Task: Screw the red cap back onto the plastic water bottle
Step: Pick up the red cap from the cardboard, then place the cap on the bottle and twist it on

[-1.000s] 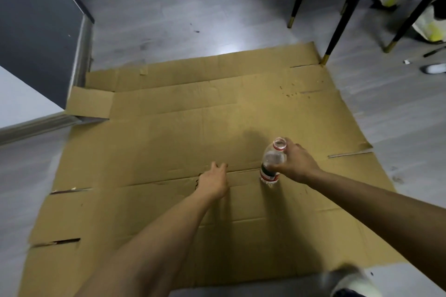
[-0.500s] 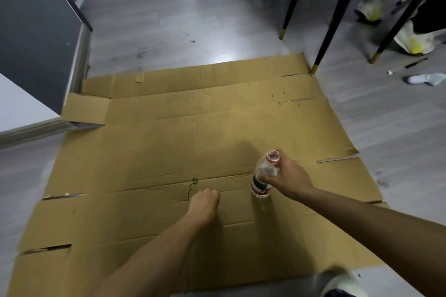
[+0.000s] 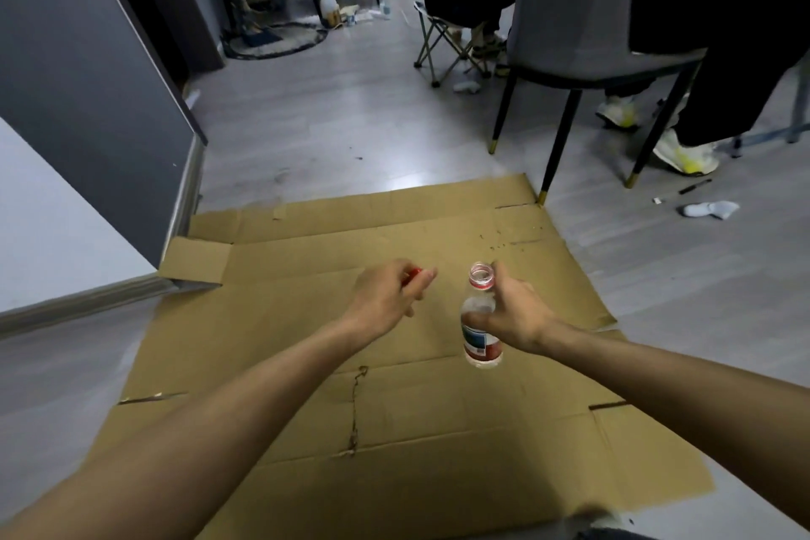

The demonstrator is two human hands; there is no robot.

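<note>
Pinching the cap (image 3: 413, 274) at the left, only a sliver of red showing between the curled fingers (image 3: 423, 276) of the left hand (image 3: 385, 298); grip closed tight around it, raised above the cardboard (image 3: 307, 364). Judging it light, rigid and small, likely ridged at the rim, so best holding by the edge with fingertips, leaving the open underside free for the threads.

Wrapping the bottle (image 3: 480, 320) at the right, right hand (image 3: 515, 316) closed round the shoulder and upper body, neck open and pointing up, base lifted clear of the cardboard. Appearing nearly empty, so probably light, thin-walled and easy to crush or twist; holding high near the stiffer neck looking wise. Cap and mouth sitting near but apart, not yet meeting.
</note>
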